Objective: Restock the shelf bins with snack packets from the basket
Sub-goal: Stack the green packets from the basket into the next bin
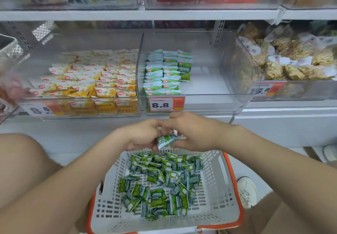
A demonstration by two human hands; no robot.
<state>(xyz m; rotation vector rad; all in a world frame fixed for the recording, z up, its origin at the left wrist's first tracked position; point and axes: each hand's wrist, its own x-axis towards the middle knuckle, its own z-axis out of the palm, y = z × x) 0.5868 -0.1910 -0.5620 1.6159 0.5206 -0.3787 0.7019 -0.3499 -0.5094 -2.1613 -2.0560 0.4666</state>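
Note:
A white basket [220, 184] with an orange rim sits in front of me, holding several green snack packets [160, 184]. Above its far edge both my hands meet around one green packet [166, 140]. My left hand [142, 136] grips it from the left and my right hand [193, 133] pinches it from the right. Ahead on the shelf stands a clear bin [206, 80] with rows of matching green packets [164, 73] stacked along its left side; its right part is bare.
To the left a clear bin holds yellow-and-white packets [91, 80]. On the right another bin is filled with brownish bagged snacks [291, 58]. Price tags read 8.8 [160, 104]. A white shoe [247, 191] rests beside the basket. More bins line the upper shelf.

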